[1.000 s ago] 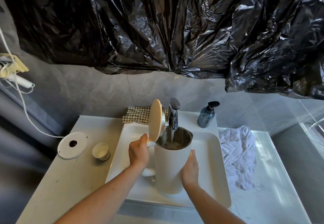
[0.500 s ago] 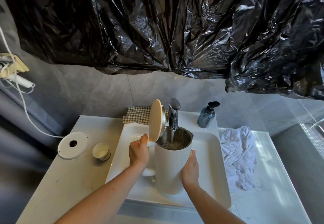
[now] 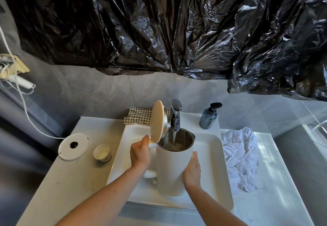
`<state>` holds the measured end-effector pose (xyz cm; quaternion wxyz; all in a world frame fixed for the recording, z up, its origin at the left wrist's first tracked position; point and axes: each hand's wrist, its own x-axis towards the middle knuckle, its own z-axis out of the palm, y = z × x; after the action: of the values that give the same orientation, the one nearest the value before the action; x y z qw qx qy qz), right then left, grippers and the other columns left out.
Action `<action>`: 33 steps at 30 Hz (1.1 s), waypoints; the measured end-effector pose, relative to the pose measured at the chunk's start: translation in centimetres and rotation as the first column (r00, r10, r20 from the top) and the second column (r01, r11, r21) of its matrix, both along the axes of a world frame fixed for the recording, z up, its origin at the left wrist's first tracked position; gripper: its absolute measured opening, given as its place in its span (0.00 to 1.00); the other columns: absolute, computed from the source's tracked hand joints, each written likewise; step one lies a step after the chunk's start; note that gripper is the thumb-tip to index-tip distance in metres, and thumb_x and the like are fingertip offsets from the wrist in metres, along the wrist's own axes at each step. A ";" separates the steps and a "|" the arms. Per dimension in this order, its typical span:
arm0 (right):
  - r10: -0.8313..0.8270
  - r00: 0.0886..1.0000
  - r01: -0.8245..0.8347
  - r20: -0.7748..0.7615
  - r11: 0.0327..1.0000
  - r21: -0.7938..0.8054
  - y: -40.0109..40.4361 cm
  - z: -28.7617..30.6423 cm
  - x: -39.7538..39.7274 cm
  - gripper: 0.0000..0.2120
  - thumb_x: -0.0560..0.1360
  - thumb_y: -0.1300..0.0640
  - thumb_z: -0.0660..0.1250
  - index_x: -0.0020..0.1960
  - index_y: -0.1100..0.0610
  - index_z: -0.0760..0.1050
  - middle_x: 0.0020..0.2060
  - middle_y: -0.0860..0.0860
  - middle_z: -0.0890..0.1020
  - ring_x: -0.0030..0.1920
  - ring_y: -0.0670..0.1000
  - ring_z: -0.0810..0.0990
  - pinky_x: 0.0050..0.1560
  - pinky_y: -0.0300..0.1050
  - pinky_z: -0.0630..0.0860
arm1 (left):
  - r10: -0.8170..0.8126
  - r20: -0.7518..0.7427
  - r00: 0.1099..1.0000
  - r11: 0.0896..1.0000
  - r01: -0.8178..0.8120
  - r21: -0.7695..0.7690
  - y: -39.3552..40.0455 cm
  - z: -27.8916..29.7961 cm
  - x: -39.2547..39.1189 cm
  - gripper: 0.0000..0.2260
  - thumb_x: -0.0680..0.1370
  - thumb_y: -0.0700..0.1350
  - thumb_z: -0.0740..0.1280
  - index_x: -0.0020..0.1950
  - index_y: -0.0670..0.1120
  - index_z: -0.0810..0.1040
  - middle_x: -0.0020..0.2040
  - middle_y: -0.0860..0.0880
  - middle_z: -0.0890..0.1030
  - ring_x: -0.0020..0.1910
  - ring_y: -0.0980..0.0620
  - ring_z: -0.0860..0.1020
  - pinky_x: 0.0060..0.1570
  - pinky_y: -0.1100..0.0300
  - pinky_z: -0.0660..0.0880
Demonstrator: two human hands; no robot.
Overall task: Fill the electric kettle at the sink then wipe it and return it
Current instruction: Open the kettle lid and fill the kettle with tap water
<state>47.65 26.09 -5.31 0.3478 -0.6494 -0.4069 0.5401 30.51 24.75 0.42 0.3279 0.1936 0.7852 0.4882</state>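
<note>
A white electric kettle [image 3: 170, 171] stands upright in the white sink [image 3: 215, 156], its round lid [image 3: 157, 120] flipped up. Water runs from the chrome tap [image 3: 175, 115] into the kettle's steel inside, where it bubbles. My left hand [image 3: 140, 155] grips the kettle's handle, thumb near the lid hinge. My right hand [image 3: 192, 170] lies flat against the kettle's right side. The kettle's round white base [image 3: 74, 146] sits on the counter at the left, with a cord running up the wall. A crumpled white cloth [image 3: 241, 156] lies right of the sink.
A small white cup [image 3: 102, 153] stands between the base and the sink. A checked cloth [image 3: 139, 116] lies behind the sink at the left, a dark soap pump bottle [image 3: 208, 117] at the back right. Black plastic sheeting [image 3: 159, 24] hangs overhead.
</note>
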 end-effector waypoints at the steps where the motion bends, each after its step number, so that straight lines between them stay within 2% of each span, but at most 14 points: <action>1: 0.001 1.000 -0.001 -0.009 1.000 -0.002 0.0 0.1 0.0 0.24 0.86 0.45 0.44 0.70 0.50 0.74 0.62 0.45 0.76 0.63 0.45 0.71 0.67 0.41 0.60 | -0.003 -0.003 1.000 1.000 0.003 0.000 0.0 0.0 0.0 0.22 0.84 0.52 0.59 0.42 0.38 0.82 0.35 0.44 0.80 0.40 0.47 0.79 0.38 0.57 0.71; 2: -0.006 1.000 0.006 -0.018 1.000 -0.009 0.0 -0.1 -0.1 0.24 0.86 0.44 0.44 0.67 0.49 0.75 0.62 0.45 0.77 0.63 0.46 0.72 0.67 0.42 0.61 | -0.004 -0.006 1.000 1.000 0.004 0.000 0.0 -0.1 0.0 0.22 0.84 0.51 0.59 0.42 0.38 0.82 0.35 0.44 0.80 0.40 0.47 0.79 0.38 0.57 0.71; 4: -0.007 1.000 0.007 -0.009 1.000 -0.013 0.1 -0.5 -0.1 0.28 0.84 0.39 0.44 0.70 0.48 0.75 0.64 0.43 0.77 0.67 0.47 0.73 0.72 0.45 0.62 | 0.005 -0.004 1.000 1.000 -0.005 -0.003 0.0 0.0 0.1 0.22 0.84 0.51 0.59 0.42 0.37 0.82 0.35 0.44 0.79 0.39 0.47 0.78 0.37 0.58 0.71; 6: -0.017 1.000 0.017 -0.007 1.000 -0.022 0.1 -0.8 -0.1 0.29 0.84 0.39 0.44 0.74 0.49 0.73 0.66 0.43 0.76 0.70 0.47 0.71 0.73 0.45 0.60 | 0.009 -0.001 1.000 1.000 -0.009 -0.001 0.0 0.1 0.0 0.22 0.84 0.51 0.59 0.41 0.37 0.81 0.34 0.45 0.79 0.38 0.48 0.78 0.36 0.58 0.70; 9: -0.020 1.000 0.020 -0.010 1.000 -0.018 0.1 -0.7 -0.3 0.31 0.82 0.37 0.44 0.71 0.49 0.75 0.67 0.46 0.78 0.70 0.50 0.73 0.73 0.47 0.62 | -0.004 -0.013 1.000 1.000 0.004 -0.007 0.0 0.2 0.1 0.21 0.84 0.50 0.59 0.39 0.38 0.79 0.33 0.45 0.78 0.37 0.48 0.77 0.35 0.58 0.69; 12: -0.022 0.999 0.022 -0.027 0.999 -0.029 0.0 0.0 -0.2 0.26 0.85 0.41 0.44 0.69 0.49 0.75 0.65 0.45 0.78 0.65 0.48 0.73 0.68 0.43 0.62 | 0.001 -0.012 1.000 1.000 -0.002 -0.010 0.0 0.2 0.1 0.21 0.84 0.51 0.59 0.40 0.38 0.80 0.34 0.45 0.78 0.38 0.48 0.77 0.37 0.58 0.69; 14: -0.010 1.000 0.009 -0.028 0.999 -0.035 0.0 0.0 -0.1 0.23 0.86 0.42 0.44 0.66 0.46 0.74 0.64 0.45 0.77 0.64 0.47 0.72 0.67 0.43 0.61 | 0.007 -0.013 1.000 1.000 -0.008 -0.015 0.0 0.3 0.1 0.21 0.84 0.51 0.59 0.41 0.39 0.80 0.35 0.45 0.79 0.39 0.48 0.77 0.37 0.58 0.70; 15: -0.007 1.000 0.006 -0.020 0.999 -0.034 0.0 0.1 -0.2 0.24 0.85 0.41 0.44 0.65 0.48 0.74 0.65 0.45 0.77 0.66 0.47 0.72 0.69 0.43 0.61 | 0.006 -0.014 1.000 1.000 -0.006 -0.013 0.0 0.3 0.1 0.21 0.84 0.51 0.59 0.41 0.38 0.80 0.35 0.45 0.79 0.39 0.48 0.77 0.37 0.58 0.70; 18: -0.015 1.000 0.015 -0.014 1.000 -0.027 0.0 -0.4 -0.2 0.30 0.84 0.38 0.44 0.72 0.51 0.74 0.69 0.47 0.77 0.70 0.50 0.72 0.72 0.46 0.62 | 0.003 -0.015 1.000 1.000 -0.003 -0.005 0.0 0.4 0.2 0.21 0.84 0.50 0.59 0.41 0.37 0.80 0.35 0.44 0.78 0.38 0.48 0.77 0.35 0.59 0.70; 22: -0.025 0.999 0.024 -0.038 0.999 -0.031 0.1 -0.2 -0.2 0.26 0.85 0.40 0.44 0.67 0.49 0.76 0.63 0.45 0.79 0.66 0.49 0.74 0.67 0.44 0.63 | -0.002 -0.016 1.000 1.000 0.002 -0.007 0.0 0.4 0.1 0.21 0.84 0.50 0.59 0.42 0.37 0.80 0.36 0.44 0.79 0.38 0.48 0.77 0.35 0.59 0.70; 28: -0.012 1.000 0.012 -0.029 1.000 -0.017 0.0 -0.2 -0.2 0.26 0.85 0.41 0.44 0.67 0.49 0.76 0.63 0.45 0.78 0.66 0.48 0.73 0.67 0.43 0.62 | -0.005 -0.012 1.000 1.000 0.005 -0.012 0.0 0.4 0.1 0.20 0.84 0.51 0.59 0.40 0.39 0.79 0.35 0.45 0.78 0.39 0.48 0.77 0.36 0.58 0.70; 31: -0.003 1.000 0.003 -0.018 1.000 -0.023 0.0 0.3 -0.2 0.21 0.86 0.43 0.44 0.61 0.44 0.75 0.58 0.44 0.78 0.62 0.47 0.74 0.65 0.43 0.62 | -0.002 -0.011 1.000 1.000 0.001 -0.013 0.0 0.4 0.1 0.21 0.84 0.51 0.59 0.41 0.39 0.80 0.35 0.45 0.78 0.39 0.48 0.77 0.36 0.58 0.70; 33: -0.001 1.000 0.000 -0.014 1.000 -0.025 0.0 0.4 -0.2 0.19 0.86 0.44 0.44 0.62 0.44 0.73 0.59 0.43 0.77 0.62 0.46 0.72 0.65 0.42 0.61 | 0.000 -0.015 1.000 1.000 0.000 -0.011 0.0 0.4 0.1 0.21 0.84 0.51 0.59 0.41 0.38 0.80 0.35 0.45 0.78 0.38 0.48 0.77 0.35 0.58 0.69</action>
<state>47.42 26.10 -4.95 0.3428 -0.6499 -0.3975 0.5497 30.59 24.80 0.86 0.3231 0.1956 0.7904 0.4823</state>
